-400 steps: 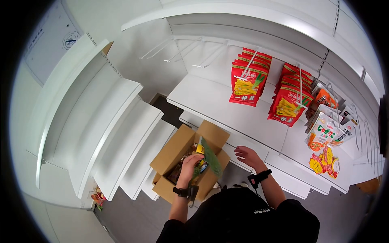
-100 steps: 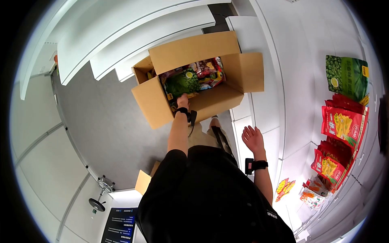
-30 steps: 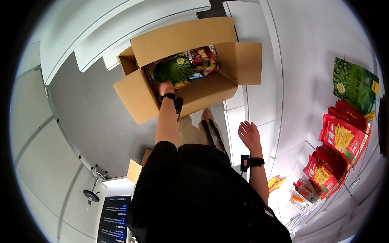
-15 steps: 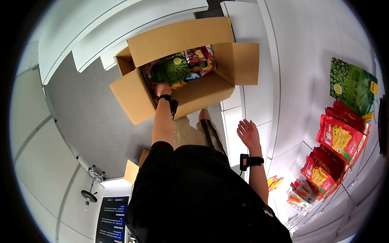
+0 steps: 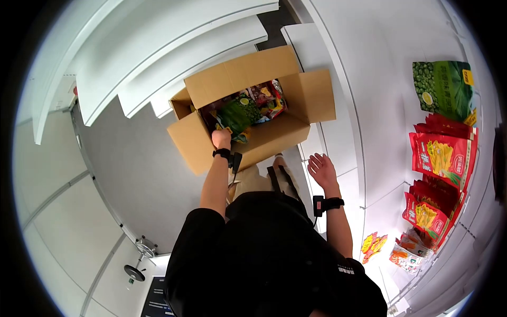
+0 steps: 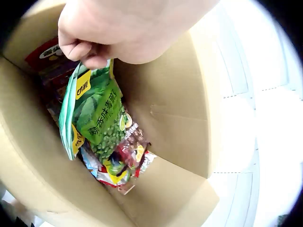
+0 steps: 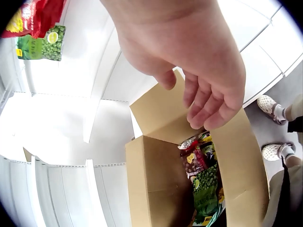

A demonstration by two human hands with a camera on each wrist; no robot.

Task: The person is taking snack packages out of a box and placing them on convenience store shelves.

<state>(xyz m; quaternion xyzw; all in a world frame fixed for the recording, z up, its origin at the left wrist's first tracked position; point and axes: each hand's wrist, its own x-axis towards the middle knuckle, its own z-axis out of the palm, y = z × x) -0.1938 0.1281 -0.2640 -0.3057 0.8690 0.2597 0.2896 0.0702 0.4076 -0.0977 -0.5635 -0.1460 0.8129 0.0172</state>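
My left hand (image 5: 222, 139) is at the near-left side of the open cardboard box (image 5: 274, 138), its fingers pinching the top edge of green snack bags of peas (image 6: 102, 111). In the left wrist view several layered edges of these bags show under the fingers, tilted up off the other packets (image 6: 118, 168). The bags' lower part (image 5: 240, 112) lies among dark red and colourful packets in the box. My right hand (image 5: 323, 170) holds nothing; its fingers are loosely bent, palm up, in front of the low white shelf, and the right wrist view shows it (image 7: 194, 75) above the box.
On the wall rack at right hang a green pea bag (image 5: 446, 90), red snack bags (image 5: 441, 156) and white-orange pouches (image 5: 409, 259). Red-yellow tags (image 5: 374, 245) lie on the shelf. Tiered white shelves (image 5: 211, 63) stand beyond the box; a screen (image 5: 158, 298) is at lower left.
Since 13.3 seconds ago a green pea bag has come to hang on the rack. Lately my left hand has risen from deeper in the box, lifting the green bags' top edge. The right hand stays loose.
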